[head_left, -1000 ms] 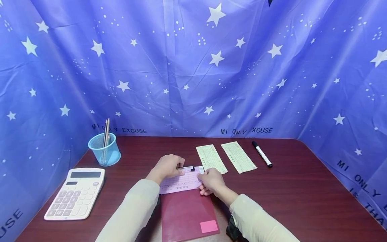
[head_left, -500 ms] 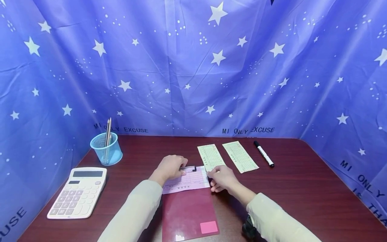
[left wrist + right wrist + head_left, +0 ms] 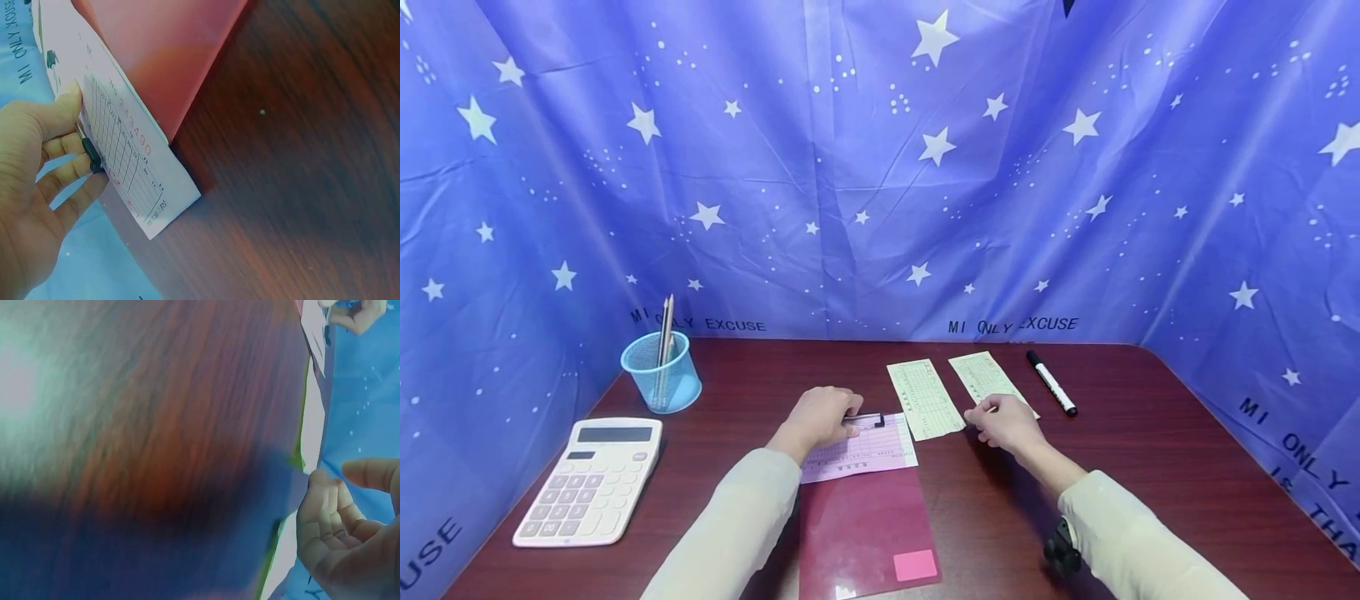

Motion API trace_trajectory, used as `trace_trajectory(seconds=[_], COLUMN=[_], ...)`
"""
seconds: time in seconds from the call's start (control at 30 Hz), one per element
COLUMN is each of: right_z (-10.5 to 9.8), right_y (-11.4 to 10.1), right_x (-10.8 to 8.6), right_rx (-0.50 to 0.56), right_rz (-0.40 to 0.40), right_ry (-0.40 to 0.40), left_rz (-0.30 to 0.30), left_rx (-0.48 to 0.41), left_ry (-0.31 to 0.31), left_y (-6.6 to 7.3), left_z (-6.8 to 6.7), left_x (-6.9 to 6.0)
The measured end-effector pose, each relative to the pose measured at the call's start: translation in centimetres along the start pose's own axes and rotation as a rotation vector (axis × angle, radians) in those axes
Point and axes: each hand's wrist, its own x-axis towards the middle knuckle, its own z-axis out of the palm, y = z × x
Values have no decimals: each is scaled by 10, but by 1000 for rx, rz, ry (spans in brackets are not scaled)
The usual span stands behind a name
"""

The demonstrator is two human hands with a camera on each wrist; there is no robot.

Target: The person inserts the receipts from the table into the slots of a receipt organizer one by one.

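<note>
At the top of a dark red folder (image 3: 868,525) lies a pink printed slip (image 3: 865,450), its right end a little past the folder's edge. My left hand (image 3: 818,415) grips the black-tipped metal clip (image 3: 91,154) at the folder's top edge, thumb over the slip. Part of that clip is hidden by the fingers. My right hand (image 3: 1011,425) is over the table beside the lower corner of one green slip (image 3: 925,398), and it covers the lower part of another green slip (image 3: 981,375). In the right wrist view its thumb (image 3: 372,473) stands apart from the curved fingers, nothing between them.
A black-capped white marker (image 3: 1051,383) lies at the right. Toward the left are a white calculator (image 3: 591,479) and a blue mesh cup (image 3: 673,383) with pencils (image 3: 666,329). A starry blue curtain (image 3: 820,208) encloses the dark wooden table (image 3: 1150,467).
My right hand has let go of the pink slip's right end and moved right, to the green slips. The nearer green slip now lies slightly turned. My left hand stays at the clip.
</note>
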Motion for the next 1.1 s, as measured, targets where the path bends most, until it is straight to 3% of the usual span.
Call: trace_trajectory(seconds=[0.23,0.5,0.8,0.97,1.1], right_z=[-24,-43,-47,-49,-49], right_y=[14,35,45,44,43], right_x=[10,17,19,20,20], right_rx=[-163,-208,-259,-311,-413], right_rz=[-23,22,101,133,124], right_ry=[112,184,206,166,121], left_rz=[-2,-5,4,2,3], left_rx=[-7,-18,-20,-15,-16], left_ry=[2,4,8,1,-1], left_y=[1,2,1,1,1], left_z=[-2,-4,-3,-3,-2], left_x=[-1,-1,-1,-1,-1])
